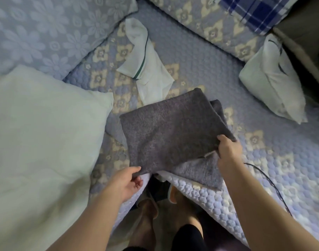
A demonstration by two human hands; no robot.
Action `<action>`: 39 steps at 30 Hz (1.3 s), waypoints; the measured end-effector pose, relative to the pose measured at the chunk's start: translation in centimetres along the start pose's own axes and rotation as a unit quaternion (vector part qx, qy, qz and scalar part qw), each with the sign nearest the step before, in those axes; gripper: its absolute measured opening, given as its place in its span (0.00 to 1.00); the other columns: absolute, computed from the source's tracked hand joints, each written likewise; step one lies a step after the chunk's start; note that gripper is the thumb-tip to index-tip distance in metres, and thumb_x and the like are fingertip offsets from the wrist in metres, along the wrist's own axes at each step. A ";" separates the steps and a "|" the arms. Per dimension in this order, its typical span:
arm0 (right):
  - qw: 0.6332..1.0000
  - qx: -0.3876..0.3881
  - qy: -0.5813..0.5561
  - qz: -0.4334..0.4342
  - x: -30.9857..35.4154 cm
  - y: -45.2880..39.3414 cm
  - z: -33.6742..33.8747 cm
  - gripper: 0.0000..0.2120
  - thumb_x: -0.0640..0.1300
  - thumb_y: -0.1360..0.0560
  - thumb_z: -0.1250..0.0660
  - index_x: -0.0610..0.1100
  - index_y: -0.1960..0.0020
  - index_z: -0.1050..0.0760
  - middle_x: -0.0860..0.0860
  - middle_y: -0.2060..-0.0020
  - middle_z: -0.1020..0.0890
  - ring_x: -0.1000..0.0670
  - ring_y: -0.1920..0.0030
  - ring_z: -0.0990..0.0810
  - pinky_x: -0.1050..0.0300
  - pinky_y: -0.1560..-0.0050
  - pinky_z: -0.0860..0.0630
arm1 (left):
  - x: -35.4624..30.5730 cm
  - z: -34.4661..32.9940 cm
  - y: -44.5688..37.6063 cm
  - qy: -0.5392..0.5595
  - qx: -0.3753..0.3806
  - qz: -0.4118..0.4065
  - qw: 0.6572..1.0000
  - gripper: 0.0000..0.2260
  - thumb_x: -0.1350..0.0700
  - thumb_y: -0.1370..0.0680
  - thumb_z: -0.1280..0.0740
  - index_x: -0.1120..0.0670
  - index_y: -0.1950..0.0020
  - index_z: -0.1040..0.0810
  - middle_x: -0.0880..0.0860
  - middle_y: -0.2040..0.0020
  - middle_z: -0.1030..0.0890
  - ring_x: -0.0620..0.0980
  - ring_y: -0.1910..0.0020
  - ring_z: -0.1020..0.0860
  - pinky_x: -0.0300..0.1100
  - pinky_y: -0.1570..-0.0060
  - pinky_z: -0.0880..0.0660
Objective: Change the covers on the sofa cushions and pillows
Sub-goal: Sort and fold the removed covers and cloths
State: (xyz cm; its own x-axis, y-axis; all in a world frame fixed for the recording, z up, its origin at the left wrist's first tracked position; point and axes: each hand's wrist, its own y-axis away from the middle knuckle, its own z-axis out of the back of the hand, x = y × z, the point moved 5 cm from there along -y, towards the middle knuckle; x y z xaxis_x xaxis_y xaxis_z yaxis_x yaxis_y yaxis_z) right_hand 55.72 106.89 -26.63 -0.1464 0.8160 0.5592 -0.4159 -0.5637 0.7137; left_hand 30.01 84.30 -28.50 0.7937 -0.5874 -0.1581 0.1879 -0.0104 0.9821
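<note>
Now the left hand (127, 180) pinches the grey cover (166, 131); the right hand's (227, 148) grip apparently clamps its other corner.

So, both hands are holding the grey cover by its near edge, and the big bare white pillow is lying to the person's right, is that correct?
Not quite: the white pillow lies to the person's left, as the head view shows. The rest holds: the left hand and right hand both grip the grey cover by its near edge.
</note>
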 end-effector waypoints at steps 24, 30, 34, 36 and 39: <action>0.758 0.421 0.285 0.410 4.5 19.3 -5.6 0.20 0.34 0.28 0.36 0.59 0.52 0.36 0.58 0.62 0.23 0.54 0.63 0.25 0.57 0.64 0.28 | -10.0 -3.0 16.0 -0.391 0.158 -0.473 0.774 0.18 0.54 0.27 0.28 0.44 0.39 0.26 0.46 0.42 0.21 0.43 0.43 0.21 0.47 0.40 0.24; 0.717 0.503 0.273 0.397 7.4 20.9 -4.7 0.24 0.32 0.25 0.35 0.59 0.42 0.32 0.61 0.54 0.20 0.58 0.55 0.21 0.64 0.56 0.27 | -12.8 -5.5 17.7 -0.500 0.158 -0.639 0.563 0.15 0.46 0.28 0.26 0.47 0.43 0.20 0.41 0.42 0.22 0.38 0.38 0.25 0.42 0.28 0.35; 0.721 0.376 0.230 0.535 9.1 20.1 -1.4 0.25 0.47 0.27 0.26 0.53 0.36 0.35 0.57 0.33 0.31 0.52 0.34 0.27 0.57 0.40 0.26 | -14.5 -5.8 19.5 -0.395 0.173 -0.560 0.708 0.10 0.52 0.25 0.25 0.45 0.60 0.25 0.41 0.64 0.22 0.38 0.62 0.23 0.27 0.60 0.30; 0.680 0.364 0.292 0.567 8.5 19.4 -0.6 0.22 0.54 0.27 0.26 0.52 0.38 0.31 0.56 0.29 0.36 0.54 0.32 0.29 0.61 0.41 0.27 | -14.3 -5.8 20.2 -0.377 0.217 -0.519 0.736 0.04 0.50 0.27 0.28 0.43 0.59 0.23 0.43 0.63 0.19 0.38 0.61 0.20 0.28 0.59 0.27; 0.633 0.337 0.398 0.572 7.2 17.2 0.0 0.18 0.60 0.26 0.29 0.52 0.41 0.25 0.57 0.30 0.35 0.54 0.39 0.24 0.61 0.48 0.25 | -14.4 -5.6 20.9 -0.346 0.293 -0.471 0.756 0.08 0.56 0.28 0.29 0.42 0.62 0.20 0.42 0.65 0.19 0.36 0.63 0.21 0.27 0.60 0.27</action>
State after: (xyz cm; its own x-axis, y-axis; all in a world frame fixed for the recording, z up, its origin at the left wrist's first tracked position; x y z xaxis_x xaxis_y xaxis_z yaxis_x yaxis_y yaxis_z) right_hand 47.53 103.06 -10.32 -0.5239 -0.5206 0.6742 0.8089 -0.5520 0.2024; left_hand 25.76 97.04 -6.25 -0.0640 -0.3766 -0.9242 0.0310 -0.9264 0.3754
